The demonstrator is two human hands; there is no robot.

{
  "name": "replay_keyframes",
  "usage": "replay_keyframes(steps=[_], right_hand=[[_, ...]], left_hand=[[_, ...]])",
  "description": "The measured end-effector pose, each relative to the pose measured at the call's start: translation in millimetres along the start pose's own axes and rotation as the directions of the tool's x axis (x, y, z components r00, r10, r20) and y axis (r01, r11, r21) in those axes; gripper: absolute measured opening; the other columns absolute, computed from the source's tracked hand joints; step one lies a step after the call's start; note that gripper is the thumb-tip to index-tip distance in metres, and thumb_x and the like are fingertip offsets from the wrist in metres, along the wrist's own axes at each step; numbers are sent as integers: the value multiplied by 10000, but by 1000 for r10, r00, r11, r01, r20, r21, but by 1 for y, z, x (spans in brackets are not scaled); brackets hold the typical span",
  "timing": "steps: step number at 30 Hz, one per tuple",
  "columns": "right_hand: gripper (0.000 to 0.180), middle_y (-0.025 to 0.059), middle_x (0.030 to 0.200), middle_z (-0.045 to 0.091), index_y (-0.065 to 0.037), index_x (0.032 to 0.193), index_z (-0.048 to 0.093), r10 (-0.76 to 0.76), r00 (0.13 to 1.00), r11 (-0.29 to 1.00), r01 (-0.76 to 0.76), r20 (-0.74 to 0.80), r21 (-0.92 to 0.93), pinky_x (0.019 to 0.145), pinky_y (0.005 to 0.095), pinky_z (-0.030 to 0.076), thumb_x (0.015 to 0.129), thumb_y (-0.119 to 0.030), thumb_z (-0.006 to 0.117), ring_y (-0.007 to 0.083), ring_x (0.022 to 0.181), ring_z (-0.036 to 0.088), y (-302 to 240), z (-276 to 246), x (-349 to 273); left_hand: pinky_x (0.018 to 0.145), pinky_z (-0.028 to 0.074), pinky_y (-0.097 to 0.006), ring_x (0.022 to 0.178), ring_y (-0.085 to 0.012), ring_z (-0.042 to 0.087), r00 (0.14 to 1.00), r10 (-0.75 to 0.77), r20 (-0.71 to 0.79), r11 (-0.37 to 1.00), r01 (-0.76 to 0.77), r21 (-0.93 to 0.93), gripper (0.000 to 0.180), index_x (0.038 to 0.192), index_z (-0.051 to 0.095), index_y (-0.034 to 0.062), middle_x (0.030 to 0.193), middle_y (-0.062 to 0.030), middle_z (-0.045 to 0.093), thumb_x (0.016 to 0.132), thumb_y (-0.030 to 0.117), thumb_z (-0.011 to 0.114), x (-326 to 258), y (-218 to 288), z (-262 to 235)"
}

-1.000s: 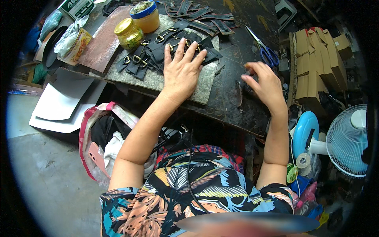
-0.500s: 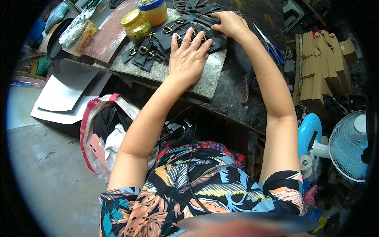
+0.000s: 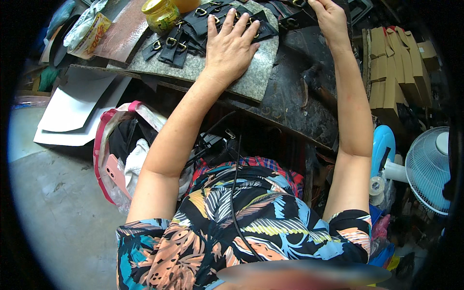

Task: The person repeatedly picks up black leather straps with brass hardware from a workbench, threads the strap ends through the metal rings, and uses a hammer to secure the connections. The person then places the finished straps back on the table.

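Right hand (image 3: 331, 17) has swung from the slab's far corner out to the right, a black buckled strap (image 3: 303, 17) at its fingertips

Half a second ago, that hand was reaching over the strap pile; the left hand (image 3: 229, 48) has stayed on the pile throughout.

Largest is the dark, scuffed table (image 3: 295, 72), running across the upper part of the view. Stacked brown cardboard boxes (image 3: 394, 67) stand to its right, with a white fan (image 3: 427, 169) nearer the person. Below the table's left part sits an open bag (image 3: 99, 159) with pink trim. On the table lies a speckled grey stone slab (image 3: 251, 82), and a reddish-brown board (image 3: 121, 31) is at its left. A yellow-lidded jar (image 3: 162, 17) stands just beside the straps.

The left hand lies palm down, fingers spread and grasping nothing, on the pile of black straps (image 3: 195, 21), which covers the slab's far part. The right hand, near the top edge, is closed, thumb and fingers pinching the buckled strap over the table, to the right of the slab. Smallest are the straps' gold-coloured buckles (image 3: 171, 42), several showing around the left fingers.
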State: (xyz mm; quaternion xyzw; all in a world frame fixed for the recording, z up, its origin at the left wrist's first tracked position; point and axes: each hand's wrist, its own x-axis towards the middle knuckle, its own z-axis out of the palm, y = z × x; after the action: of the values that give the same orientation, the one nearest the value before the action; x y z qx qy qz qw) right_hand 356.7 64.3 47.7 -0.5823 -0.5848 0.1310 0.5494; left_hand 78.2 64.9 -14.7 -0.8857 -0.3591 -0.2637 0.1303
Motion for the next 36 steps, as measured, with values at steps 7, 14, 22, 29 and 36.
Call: replay_keyframes(steps=[7, 14, 22, 29, 36], right_hand=[[219, 10, 944, 757, -74, 1171, 767, -112, 973, 947, 44, -201, -317, 786, 260, 526, 1020, -185, 654, 81, 849, 659, -2, -28, -43], [184, 10, 952, 725, -27, 1130, 734, 333, 939, 915, -343, 81, 212, 639, 246, 601, 1029, -142, 632, 75, 797, 679, -19, -2, -102], [188, 49, 989, 729, -14, 1164, 706, 320, 945, 882, -323, 65, 344, 695, 267, 614, 1036, -118, 614, 115, 833, 714, -30, 1, -121], [173, 31, 937, 732, -49, 1148, 703, 260, 948, 911, -177, -186, 373, 641, 243, 546, 1062, -139, 583, 78, 838, 675, -24, -10, -119], [302, 51, 1068, 740, -169, 1277, 712, 75, 992, 665, -127, -104, -736, 866, 370, 536, 985, -234, 670, 221, 952, 676, -7, -32, -122]], left_hand=[[1201, 144, -679, 1507, -326, 353, 996, 7, -88, 995, -15, -95, 491, 1354, 663, 207, 1529, -88, 528, 948, 482, 667, -2, 3, -19], [868, 550, -425, 1025, -337, 656, 989, 26, -148, 811, -108, -575, 415, 1215, 686, 73, 1167, -135, 656, 894, 318, 777, 10, 27, -26], [754, 559, -362, 838, -237, 665, 999, -33, 40, 561, 51, -826, 442, 1251, 629, 96, 1013, -113, 608, 843, 106, 799, 28, 71, -19], [785, 510, -273, 888, -144, 592, 943, -74, 324, 330, 330, -884, 519, 1279, 605, 99, 939, -21, 557, 791, -78, 631, 2, 35, -38], [794, 495, -217, 923, -81, 570, 899, -120, 422, 321, 437, -840, 489, 1327, 607, 83, 1046, 0, 586, 865, -41, 709, -42, -4, -68]])
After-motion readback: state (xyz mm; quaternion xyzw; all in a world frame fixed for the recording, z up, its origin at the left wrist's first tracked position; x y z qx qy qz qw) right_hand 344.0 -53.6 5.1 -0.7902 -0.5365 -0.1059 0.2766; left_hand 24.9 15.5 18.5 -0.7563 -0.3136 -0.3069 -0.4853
